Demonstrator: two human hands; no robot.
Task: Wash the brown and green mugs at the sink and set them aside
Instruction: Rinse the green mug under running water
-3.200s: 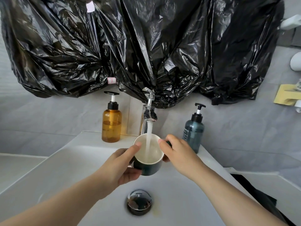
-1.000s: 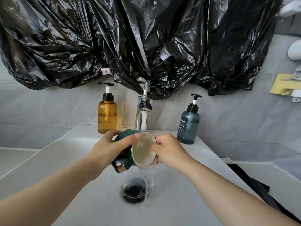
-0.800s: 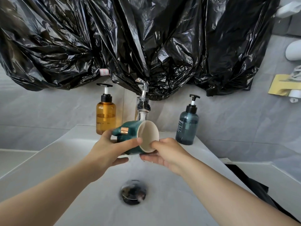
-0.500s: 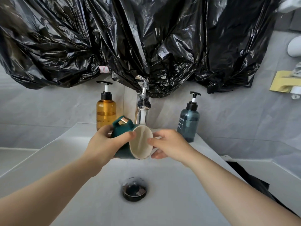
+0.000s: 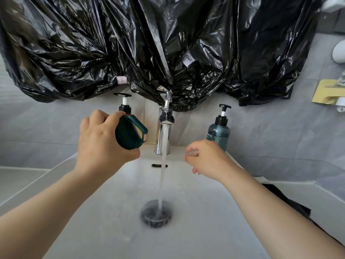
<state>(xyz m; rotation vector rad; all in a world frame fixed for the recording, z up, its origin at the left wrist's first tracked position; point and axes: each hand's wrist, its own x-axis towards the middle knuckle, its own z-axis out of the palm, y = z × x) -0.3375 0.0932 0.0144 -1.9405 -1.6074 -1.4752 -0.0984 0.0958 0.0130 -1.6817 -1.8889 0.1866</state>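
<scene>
Left hand is gripping the green mug, tipped, left of the running faucet; best shaking drips over the sink before setting aside. Right hand is hovering empty, fingers loosely curled.

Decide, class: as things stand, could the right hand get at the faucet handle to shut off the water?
Probably yes. The right hand is empty and hovers over the basin just right of the faucet; only the running stream lies between them. The left hand holds the green mug clear on the other side.
</scene>
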